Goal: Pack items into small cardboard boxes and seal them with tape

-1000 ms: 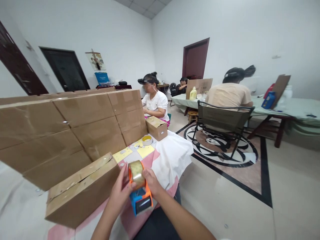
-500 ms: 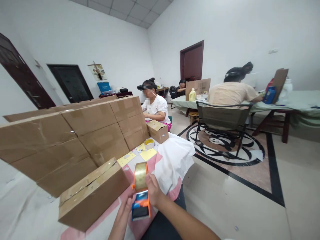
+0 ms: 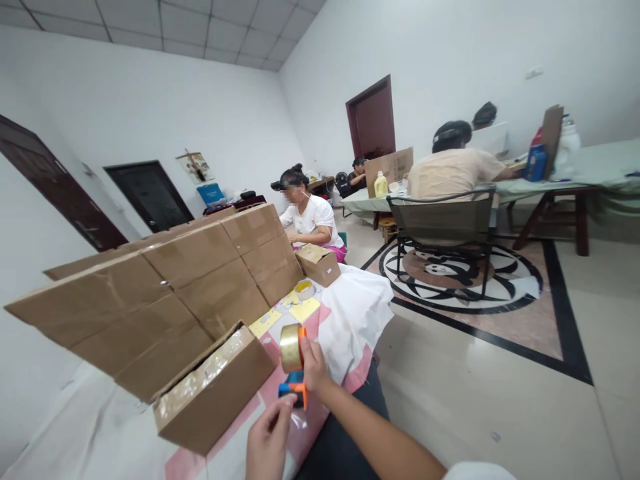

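Observation:
My right hand (image 3: 316, 367) grips an orange tape dispenser (image 3: 303, 393) by its side. A wide roll of yellowish packing tape (image 3: 290, 348) sits on its upper end, and a blue and black part is at the lower end. My left hand (image 3: 273, 427) is closed in a pinch at that lower end, on what looks like the tape's loose end; a shiny clear strip shows just beside the fingers. Left of my hands lies a long cardboard box (image 3: 220, 393) on the cloth. Its far flap stands up, and shiny clear plastic shows along the top.
Stacked cardboard boxes (image 3: 200, 280) form a wall along the table's left. Beyond my hands are a small box (image 3: 319, 265), another tape roll (image 3: 305, 289) and yellow sheets (image 3: 304, 309) on the pink-and-white cloth (image 3: 357, 293). A co-worker (image 3: 313, 217) sits across; others work at a green-covered table (image 3: 600, 167).
My left hand has gone from lying open beside the dispenser to a pinch at its lower end. The dispenser has turned in my right hand. The long box's top now shows more clear plastic.

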A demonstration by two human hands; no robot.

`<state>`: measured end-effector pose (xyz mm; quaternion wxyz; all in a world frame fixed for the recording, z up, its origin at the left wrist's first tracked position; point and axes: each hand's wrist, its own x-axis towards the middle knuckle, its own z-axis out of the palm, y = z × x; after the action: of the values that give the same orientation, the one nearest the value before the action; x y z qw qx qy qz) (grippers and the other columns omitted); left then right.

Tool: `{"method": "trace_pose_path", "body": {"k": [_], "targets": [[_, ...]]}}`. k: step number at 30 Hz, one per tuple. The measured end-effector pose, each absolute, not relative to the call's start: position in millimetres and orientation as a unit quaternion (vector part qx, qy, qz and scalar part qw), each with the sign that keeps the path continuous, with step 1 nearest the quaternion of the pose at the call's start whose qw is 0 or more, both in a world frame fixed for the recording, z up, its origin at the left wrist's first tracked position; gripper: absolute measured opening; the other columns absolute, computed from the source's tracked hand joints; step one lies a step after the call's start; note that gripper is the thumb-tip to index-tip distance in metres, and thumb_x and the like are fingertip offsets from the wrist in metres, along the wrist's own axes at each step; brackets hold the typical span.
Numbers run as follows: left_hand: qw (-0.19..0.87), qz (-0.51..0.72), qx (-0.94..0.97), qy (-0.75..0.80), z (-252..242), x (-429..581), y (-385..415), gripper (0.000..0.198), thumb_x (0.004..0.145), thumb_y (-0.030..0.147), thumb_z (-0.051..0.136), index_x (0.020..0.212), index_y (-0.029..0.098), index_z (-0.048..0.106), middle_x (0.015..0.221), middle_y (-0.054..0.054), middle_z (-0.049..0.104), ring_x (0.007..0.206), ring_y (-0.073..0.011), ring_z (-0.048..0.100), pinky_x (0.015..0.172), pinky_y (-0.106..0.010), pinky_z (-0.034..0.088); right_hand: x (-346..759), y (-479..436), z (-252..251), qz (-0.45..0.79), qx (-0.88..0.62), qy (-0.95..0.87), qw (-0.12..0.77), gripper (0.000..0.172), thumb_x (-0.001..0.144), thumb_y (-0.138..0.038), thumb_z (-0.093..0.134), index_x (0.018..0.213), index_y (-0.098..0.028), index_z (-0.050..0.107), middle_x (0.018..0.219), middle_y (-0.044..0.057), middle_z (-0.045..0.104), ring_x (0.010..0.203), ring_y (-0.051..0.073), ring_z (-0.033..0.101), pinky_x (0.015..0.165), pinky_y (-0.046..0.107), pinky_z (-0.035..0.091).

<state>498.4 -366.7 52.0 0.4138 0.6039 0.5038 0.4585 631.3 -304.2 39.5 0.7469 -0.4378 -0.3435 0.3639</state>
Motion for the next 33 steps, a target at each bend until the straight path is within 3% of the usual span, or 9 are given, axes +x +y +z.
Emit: {"method": "trace_pose_path", "body": {"k": [3,7,10,13,16,21,28,33], "targets": [[0.413,0.443,0.622,0.496,52,500,-378,0.058,0.065,0.079,0.069,0.064,0.021,0.071,0.058,-0.002,0.058,0.058,-0.0198,0.054,0.056,-0.031,0.047,638,-294,53,0.386,-0.414,-0.263,0.781,0.060,0.075,-0.083,0.053,0.067,-0.024,0.054,0.065,0.001,0.054,0.064,0.018,0.049,0.058,0.031,0.044],[0.381,0.432,0.651,0.494,66,505,-391,0.055,0.075,0.075,0.063,0.062,0.021,0.063,0.060,-0.001,0.055,0.060,-0.0184,0.051,0.057,-0.029,0.043,644,-291,69,0.425,-0.388,-0.218,0.788,0.058,0.070,-0.079,0.061,0.068,-0.022,0.052,0.062,-0.002,0.052,0.062,0.015,0.052,0.056,0.027,0.045],[0.356,0.425,0.671,0.492,76,507,-395,0.050,0.080,0.069,0.061,0.067,0.022,0.064,0.063,-0.002,0.057,0.063,-0.0183,0.051,0.060,-0.028,0.042,645,-296,74,0.426,-0.386,-0.204,0.792,0.054,0.073,-0.075,0.061,0.073,-0.021,0.054,0.068,-0.001,0.058,0.069,0.016,0.059,0.060,0.027,0.049],[0.333,0.430,0.676,0.497,80,507,-397,0.046,0.081,0.064,0.063,0.062,0.022,0.060,0.060,0.001,0.049,0.060,-0.0157,0.044,0.059,-0.028,0.038,646,-300,77,0.438,-0.363,-0.214,0.794,0.052,0.079,-0.072,0.059,0.077,-0.020,0.056,0.071,0.001,0.063,0.074,0.018,0.064,0.063,0.028,0.052],[0.326,0.437,0.674,0.499,79,507,-400,0.045,0.083,0.057,0.064,0.057,0.022,0.051,0.058,0.003,0.040,0.058,-0.0138,0.038,0.058,-0.028,0.035,649,-304,79,0.429,-0.365,-0.210,0.800,0.051,0.081,-0.071,0.059,0.080,-0.021,0.057,0.072,0.001,0.064,0.074,0.019,0.065,0.062,0.028,0.053],[0.313,0.435,0.689,0.489,74,509,-401,0.041,0.088,0.048,0.060,0.059,0.023,0.048,0.060,0.004,0.040,0.059,-0.0143,0.039,0.058,-0.029,0.033,654,-314,83,0.418,-0.407,-0.202,0.787,0.047,0.082,-0.067,0.060,0.077,-0.021,0.055,0.068,-0.002,0.060,0.067,0.015,0.062,0.058,0.025,0.050],[0.094,0.462,0.818,0.329,71,505,-400,0.028,0.094,0.031,0.058,0.067,0.025,0.058,0.065,-0.003,0.052,0.067,-0.0191,0.050,0.064,-0.035,0.038,643,-333,90,0.514,-0.322,-0.151,0.781,0.037,0.075,-0.055,0.071,0.075,-0.021,0.057,0.068,-0.003,0.063,0.061,0.014,0.059,0.056,0.025,0.050],[-0.037,0.445,0.845,0.294,55,474,-386,0.026,0.091,0.019,0.062,0.066,0.022,0.056,0.063,0.000,0.052,0.065,-0.0160,0.049,0.064,-0.032,0.038,651,-345,87,0.578,-0.280,-0.132,0.755,0.037,0.067,-0.051,0.078,0.071,-0.020,0.060,0.064,-0.002,0.066,0.061,0.016,0.061,0.058,0.029,0.055]]}}
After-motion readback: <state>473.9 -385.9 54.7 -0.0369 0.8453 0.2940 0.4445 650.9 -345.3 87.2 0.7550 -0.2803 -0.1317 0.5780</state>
